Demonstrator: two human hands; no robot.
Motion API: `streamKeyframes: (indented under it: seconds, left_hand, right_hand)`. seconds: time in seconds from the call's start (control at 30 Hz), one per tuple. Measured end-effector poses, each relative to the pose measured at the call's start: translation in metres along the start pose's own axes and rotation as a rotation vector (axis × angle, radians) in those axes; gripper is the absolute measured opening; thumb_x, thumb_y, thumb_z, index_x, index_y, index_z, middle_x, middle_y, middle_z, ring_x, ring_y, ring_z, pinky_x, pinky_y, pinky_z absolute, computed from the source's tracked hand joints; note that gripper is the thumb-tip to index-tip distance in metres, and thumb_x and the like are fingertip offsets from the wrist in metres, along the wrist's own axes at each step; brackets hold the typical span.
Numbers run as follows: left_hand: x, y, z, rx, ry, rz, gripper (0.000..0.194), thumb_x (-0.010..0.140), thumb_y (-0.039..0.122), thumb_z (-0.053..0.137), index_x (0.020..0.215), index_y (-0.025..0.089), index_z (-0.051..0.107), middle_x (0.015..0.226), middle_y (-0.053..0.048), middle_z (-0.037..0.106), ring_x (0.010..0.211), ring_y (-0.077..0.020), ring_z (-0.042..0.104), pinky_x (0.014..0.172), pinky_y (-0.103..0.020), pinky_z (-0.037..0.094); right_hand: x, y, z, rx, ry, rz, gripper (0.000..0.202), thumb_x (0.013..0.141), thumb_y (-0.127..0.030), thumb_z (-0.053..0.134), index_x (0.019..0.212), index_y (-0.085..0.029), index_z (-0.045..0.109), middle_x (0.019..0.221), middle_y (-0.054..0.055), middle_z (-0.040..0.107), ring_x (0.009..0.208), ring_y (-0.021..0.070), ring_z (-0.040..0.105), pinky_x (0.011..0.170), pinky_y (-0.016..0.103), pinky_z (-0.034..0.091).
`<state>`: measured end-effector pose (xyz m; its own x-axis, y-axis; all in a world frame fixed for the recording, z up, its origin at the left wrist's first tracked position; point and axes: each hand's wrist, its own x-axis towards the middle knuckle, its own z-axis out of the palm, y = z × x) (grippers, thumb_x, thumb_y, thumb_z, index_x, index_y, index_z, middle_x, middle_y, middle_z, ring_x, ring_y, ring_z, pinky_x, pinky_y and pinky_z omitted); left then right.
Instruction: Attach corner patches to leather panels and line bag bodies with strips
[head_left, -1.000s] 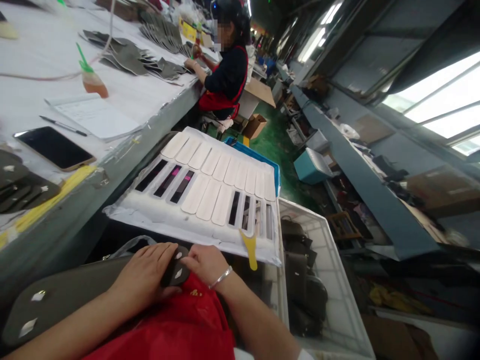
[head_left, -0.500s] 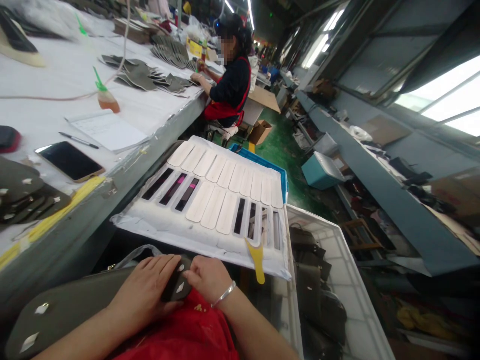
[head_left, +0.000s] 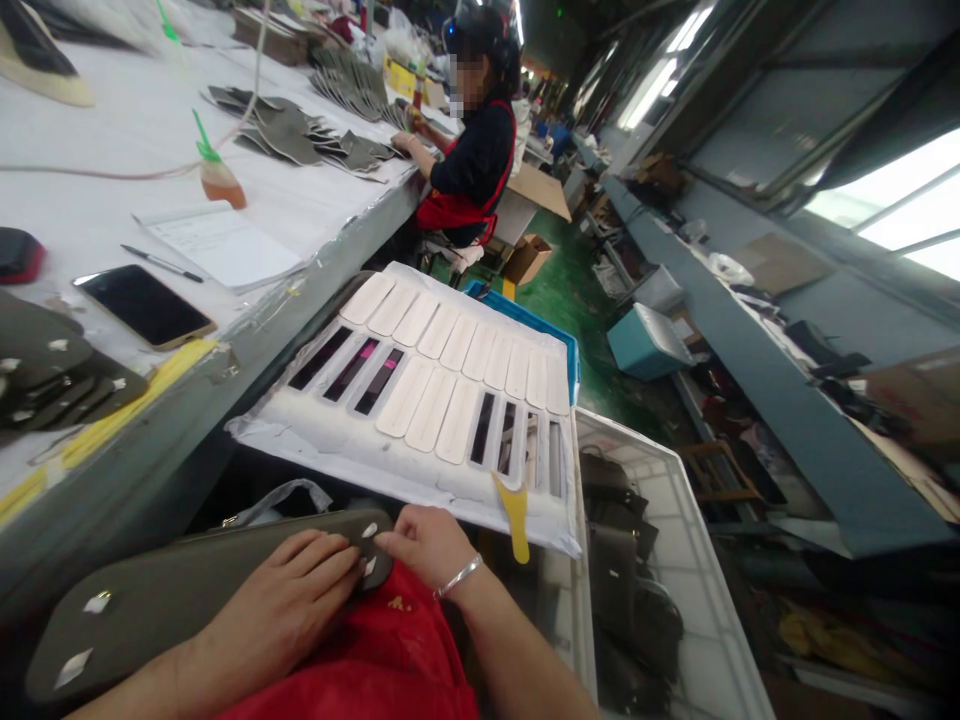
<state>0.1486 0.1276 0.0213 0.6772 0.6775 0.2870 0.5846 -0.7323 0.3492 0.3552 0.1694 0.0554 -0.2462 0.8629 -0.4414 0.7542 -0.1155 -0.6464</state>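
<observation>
A long grey-green panel [head_left: 202, 575] with rounded ends lies slanted across the red apron on my lap. White tabs over small metal fittings show near both its ends. My left hand [head_left: 289, 595] rests palm down on its right half, fingers stretched over the surface; the thumb is hidden. At the panel's right tip, my right hand [head_left: 424, 548] has its fingers curled, with thumb and forefinger at the edge beside a white tab. A silvery bangle circles that wrist. What its fingertips do under the edge is hidden.
Ahead stands a white-covered board [head_left: 349, 455] with pale rounded strips and a yellow scraper [head_left: 514, 520]. A white crate [head_left: 679, 540] holds dark pieces at right. On the left worktable lie a phone [head_left: 146, 305], notepad [head_left: 217, 245] and stacked panels [head_left: 56, 365]. A co-worker [head_left: 480, 150] sits beyond.
My left hand has slid back leftward and down along the panel, uncovering more of its right end. My right hand stays at the tip, slightly shifted right in view. The camera has moved slightly.
</observation>
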Motion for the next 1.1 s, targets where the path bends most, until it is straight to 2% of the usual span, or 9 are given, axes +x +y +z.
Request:
streamKeyframes:
  seconds: [0.13, 0.3, 0.43, 0.63, 0.8, 0.87, 0.97, 1.03, 1.1]
  left_hand:
    - [0.001, 0.002, -0.01, -0.003, -0.009, 0.023, 0.024, 0.09, 0.026, 0.046, 0.109, 0.022, 0.06, 0.107, -0.003, 0.065, 0.105, -0.0212, 0.05, 0.099, -0.037, 0.028]
    - [0.002, 0.006, -0.022, -0.017, -0.059, 0.138, 0.034, 0.09, 0.016, 0.041, 0.121, 0.021, 0.053, 0.109, -0.003, 0.064, 0.101, -0.0188, 0.051, 0.095, -0.035, 0.032]
    - [0.001, 0.01, -0.02, 0.012, -0.064, 0.138, 0.032, 0.088, 0.013, 0.041, 0.115, 0.018, 0.057, 0.106, -0.007, 0.064, 0.1, -0.0204, 0.051, 0.095, -0.038, 0.035]
    - [0.002, 0.013, -0.019, 0.058, -0.08, 0.19, 0.027, 0.087, 0.018, 0.046, 0.11, 0.017, 0.06, 0.101, -0.008, 0.064, 0.096, -0.0207, 0.052, 0.091, -0.037, 0.038]
    - [-0.005, 0.013, -0.012, 0.117, -0.114, 0.182, 0.035, 0.085, 0.021, 0.052, 0.119, 0.016, 0.056, 0.111, -0.007, 0.062, 0.106, -0.0222, 0.05, 0.097, -0.038, 0.034]
    - [-0.009, 0.014, -0.009, 0.129, -0.112, 0.177, 0.038, 0.083, 0.024, 0.055, 0.12, 0.016, 0.056, 0.113, -0.008, 0.061, 0.108, -0.0224, 0.049, 0.099, -0.038, 0.034]
    - [-0.015, 0.014, -0.008, 0.106, -0.091, 0.144, 0.037, 0.083, 0.025, 0.055, 0.119, 0.017, 0.057, 0.114, -0.007, 0.061, 0.109, -0.0211, 0.05, 0.101, -0.036, 0.034]
    - [-0.017, 0.014, -0.01, 0.071, -0.054, 0.103, 0.035, 0.085, 0.019, 0.051, 0.12, 0.02, 0.056, 0.113, -0.006, 0.062, 0.109, -0.0194, 0.051, 0.1, -0.035, 0.036]
    - [-0.018, 0.013, -0.013, 0.022, -0.011, 0.066, 0.034, 0.086, 0.011, 0.046, 0.117, 0.022, 0.058, 0.111, -0.004, 0.063, 0.107, -0.0181, 0.053, 0.097, -0.034, 0.04]
  right_hand:
    - [-0.001, 0.01, 0.009, 0.132, 0.035, 0.013, 0.028, 0.076, -0.04, 0.064, 0.064, -0.016, 0.057, 0.054, -0.005, 0.048, 0.05, 0.0064, 0.039, 0.048, 0.02, 0.026]
    - [0.001, 0.014, 0.018, 0.225, 0.027, 0.046, 0.029, 0.076, -0.041, 0.064, 0.063, -0.016, 0.056, 0.052, -0.006, 0.047, 0.05, 0.0066, 0.039, 0.047, 0.019, 0.027]
    - [0.001, 0.016, 0.021, 0.238, 0.025, 0.056, 0.03, 0.076, -0.042, 0.064, 0.063, -0.016, 0.056, 0.05, -0.006, 0.046, 0.048, 0.0066, 0.039, 0.046, 0.019, 0.027]
    - [0.002, 0.022, 0.026, 0.321, 0.033, 0.059, 0.031, 0.074, -0.043, 0.065, 0.063, -0.016, 0.054, 0.049, -0.007, 0.046, 0.047, 0.0062, 0.039, 0.045, 0.02, 0.026]
    - [0.0, 0.021, 0.025, 0.23, 0.073, 0.046, 0.028, 0.076, -0.043, 0.063, 0.068, -0.017, 0.055, 0.053, -0.006, 0.049, 0.05, 0.0077, 0.044, 0.049, 0.02, 0.033]
    - [-0.004, 0.015, 0.021, 0.188, 0.123, 0.0, 0.025, 0.075, -0.039, 0.065, 0.085, -0.017, 0.057, 0.065, -0.004, 0.056, 0.056, 0.0091, 0.05, 0.054, 0.021, 0.04]
    - [-0.008, -0.001, 0.011, 0.04, 0.193, -0.182, 0.051, 0.072, -0.029, 0.068, 0.118, -0.019, 0.048, 0.106, 0.006, 0.058, 0.081, 0.0145, 0.057, 0.077, 0.03, 0.047]
    - [-0.008, -0.012, 0.004, -0.073, 0.124, -0.346, 0.064, 0.073, -0.029, 0.068, 0.129, -0.019, 0.04, 0.125, 0.011, 0.049, 0.103, 0.019, 0.053, 0.092, 0.036, 0.042]
    - [-0.006, -0.022, -0.003, -0.15, -0.063, -0.493, 0.072, 0.072, -0.035, 0.07, 0.133, -0.017, 0.037, 0.132, 0.013, 0.044, 0.117, 0.0214, 0.046, 0.102, 0.036, 0.035]
